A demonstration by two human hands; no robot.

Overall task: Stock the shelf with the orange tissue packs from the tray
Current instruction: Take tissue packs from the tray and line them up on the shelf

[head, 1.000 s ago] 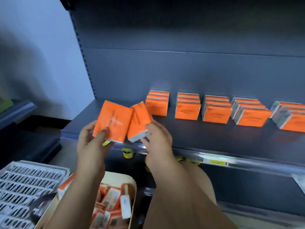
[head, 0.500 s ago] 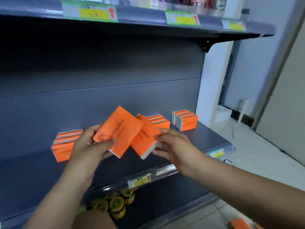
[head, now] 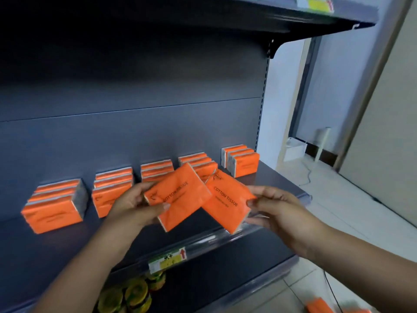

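On the shelf (head: 67, 256), five stacks (head: 54, 206) of orange packs stand in a row toward its back. In front of them, above the shelf's front edge, the left hand (head: 133, 208) holds the left pack (head: 178, 195), fingers behind it and thumb clamped on its face. Its right corner overlaps the right pack (head: 228, 202), which the right hand (head: 277, 213) pinches at the right end, thumb on top, fingers beneath. Both packs tilt, clear of the shelf. A price label (head: 168, 259) sits on the shelf's front rail; tins (head: 133, 294) lie under the shelf.
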